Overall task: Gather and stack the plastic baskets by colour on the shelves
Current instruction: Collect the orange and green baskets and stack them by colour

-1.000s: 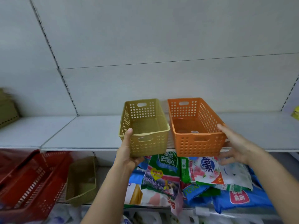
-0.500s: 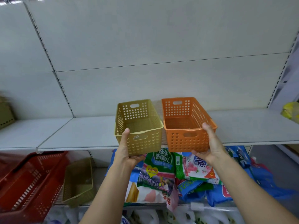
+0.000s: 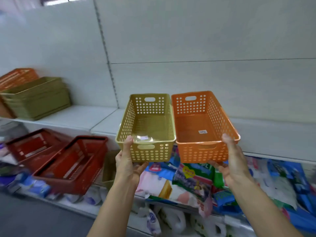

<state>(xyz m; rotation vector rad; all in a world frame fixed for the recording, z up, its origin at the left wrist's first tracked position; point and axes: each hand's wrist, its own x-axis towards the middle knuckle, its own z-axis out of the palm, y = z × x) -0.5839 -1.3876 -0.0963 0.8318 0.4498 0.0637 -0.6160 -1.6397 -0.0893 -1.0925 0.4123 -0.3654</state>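
Observation:
I hold two small perforated baskets side by side in the air in front of the white shelf [image 3: 75, 117]. My left hand [image 3: 127, 164] grips the near end of the olive-yellow basket [image 3: 147, 127], thumb on its rim and fingers under its base. My right hand [image 3: 233, 161] grips the near right corner of the orange basket [image 3: 203, 127] the same way; a small label lies on its floor. At the far left of the shelf stands a stack of olive baskets [image 3: 37, 98], with orange baskets [image 3: 17, 77] behind it.
Two red shopping baskets [image 3: 68, 161] lie tilted on the lower shelf at left, next to an olive basket [image 3: 109, 168] partly hidden by my left arm. Coloured product bags [image 3: 193, 182] pile up on the lower shelf below my hands. Grey floor shows at bottom left.
Both baskets have come off the shelf and closer to me. The view has swung left, bringing the olive and orange stacks at the far left into sight. My right hand went from open beside the orange basket to gripping it.

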